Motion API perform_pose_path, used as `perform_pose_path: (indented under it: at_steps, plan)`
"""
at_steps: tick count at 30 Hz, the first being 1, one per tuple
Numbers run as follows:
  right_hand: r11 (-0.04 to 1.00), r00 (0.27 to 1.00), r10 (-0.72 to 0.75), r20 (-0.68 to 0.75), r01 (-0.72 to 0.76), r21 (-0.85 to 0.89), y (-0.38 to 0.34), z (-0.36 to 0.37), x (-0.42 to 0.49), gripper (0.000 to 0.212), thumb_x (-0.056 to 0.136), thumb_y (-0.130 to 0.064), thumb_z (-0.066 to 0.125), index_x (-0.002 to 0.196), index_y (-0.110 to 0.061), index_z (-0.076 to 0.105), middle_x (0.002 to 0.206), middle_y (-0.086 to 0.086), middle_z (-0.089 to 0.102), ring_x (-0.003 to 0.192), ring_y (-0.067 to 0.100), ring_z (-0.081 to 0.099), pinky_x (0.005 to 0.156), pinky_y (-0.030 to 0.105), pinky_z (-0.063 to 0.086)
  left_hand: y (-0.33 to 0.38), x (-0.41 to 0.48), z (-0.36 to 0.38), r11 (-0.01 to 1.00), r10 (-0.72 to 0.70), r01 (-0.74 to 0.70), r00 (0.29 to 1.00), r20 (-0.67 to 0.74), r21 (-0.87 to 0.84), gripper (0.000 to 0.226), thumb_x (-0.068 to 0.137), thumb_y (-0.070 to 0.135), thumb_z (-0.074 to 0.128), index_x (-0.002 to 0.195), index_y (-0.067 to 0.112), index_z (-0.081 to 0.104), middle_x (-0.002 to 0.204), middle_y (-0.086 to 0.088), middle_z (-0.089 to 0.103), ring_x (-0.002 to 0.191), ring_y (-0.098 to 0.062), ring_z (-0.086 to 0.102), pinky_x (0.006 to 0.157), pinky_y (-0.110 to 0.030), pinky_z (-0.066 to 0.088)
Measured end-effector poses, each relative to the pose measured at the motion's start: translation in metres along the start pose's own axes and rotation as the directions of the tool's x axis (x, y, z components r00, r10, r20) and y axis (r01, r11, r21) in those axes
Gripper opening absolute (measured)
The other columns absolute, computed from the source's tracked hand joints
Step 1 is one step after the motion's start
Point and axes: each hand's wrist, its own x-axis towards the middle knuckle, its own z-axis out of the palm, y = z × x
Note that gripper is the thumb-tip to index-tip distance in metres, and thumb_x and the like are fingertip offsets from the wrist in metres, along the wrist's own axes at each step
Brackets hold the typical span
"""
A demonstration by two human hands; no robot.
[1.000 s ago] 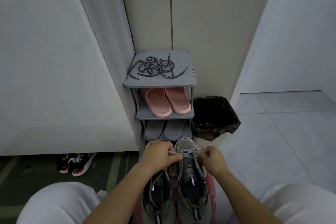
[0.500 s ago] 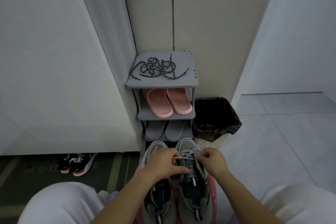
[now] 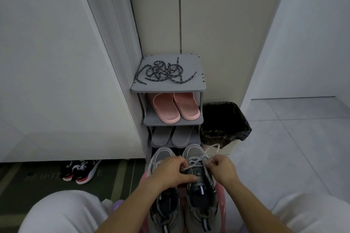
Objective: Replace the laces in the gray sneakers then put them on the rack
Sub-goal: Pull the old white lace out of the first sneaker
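Two gray sneakers stand side by side on a pink stool (image 3: 220, 196) between my knees, the left sneaker (image 3: 163, 208) and the right sneaker (image 3: 200, 195). My left hand (image 3: 170, 172) lies across the left shoe and pinches one strand of the light lace (image 3: 198, 161) threaded in the right shoe. My right hand (image 3: 222, 168) pinches the other strand; a loop of it rises toward the bin. Dark speckled laces (image 3: 164, 72) lie tangled on the top of the gray shoe rack (image 3: 200, 86).
The rack stands in a corner and holds pink slippers (image 3: 174, 108) and gray slippers (image 3: 174, 136) on lower shelves. A black-lined bin (image 3: 225, 125) sits right of it. Black-and-red sneakers (image 3: 81, 171) lie on a dark mat at left. Tiled floor spreads right.
My left hand has slid down and toward me along the right shoe, drawing its lace strand taut. My right hand has stayed near the eyelets, and a lace loop has risen by the bin.
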Motion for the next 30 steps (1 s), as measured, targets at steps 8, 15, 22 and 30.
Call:
perform_pose_path:
  at_steps: [8,15,22,30]
  plan:
    - [0.976,0.996,-0.03,-0.088,0.048,0.214,-0.006,-0.004,-0.004,0.019,0.093,-0.022,0.054,0.076,-0.013,0.053,0.067,0.0,0.062,0.067,0.018,0.061,0.065,0.028,0.049,0.001,-0.001,0.0,1.0,-0.02,0.02,1.0,0.022,-0.006,0.045,0.072,0.059,0.069,0.096,0.023,0.058,0.095,0.006,0.06,0.081,-0.009,0.052,0.069,-0.025,0.042]
    - [0.991,0.994,-0.052,-0.101,0.064,0.12,-0.004,-0.002,-0.005,0.024,0.096,-0.015,0.046,0.071,-0.013,0.046,0.063,0.001,0.057,0.061,0.016,0.056,0.062,0.03,0.047,-0.001,-0.002,0.002,1.0,-0.014,0.014,1.0,0.019,-0.02,0.043,0.073,0.059,0.069,0.094,0.023,0.059,0.091,0.008,0.059,0.076,-0.007,0.051,0.063,-0.022,0.04]
    - [0.951,0.972,0.024,-0.234,0.05,0.305,-0.006,-0.012,-0.002,0.019,0.094,-0.019,0.053,0.08,-0.007,0.054,0.07,0.006,0.064,0.07,0.019,0.064,0.077,0.045,0.055,-0.002,0.001,0.004,0.999,-0.026,0.027,0.999,0.025,-0.04,0.04,0.071,0.06,0.069,0.086,0.025,0.055,0.084,0.009,0.057,0.072,-0.006,0.05,0.058,-0.02,0.036]
    - [0.995,0.993,-0.098,-0.065,0.099,0.005,0.001,0.0,-0.01,0.034,0.09,-0.017,0.058,0.058,-0.019,0.048,0.056,-0.002,0.053,0.053,0.009,0.047,0.048,0.019,0.033,-0.006,0.001,0.009,0.986,-0.049,0.056,0.998,0.048,-0.158,0.06,0.07,0.057,0.072,0.121,0.034,0.05,0.109,0.015,0.055,0.103,-0.007,0.054,0.088,-0.025,0.046]
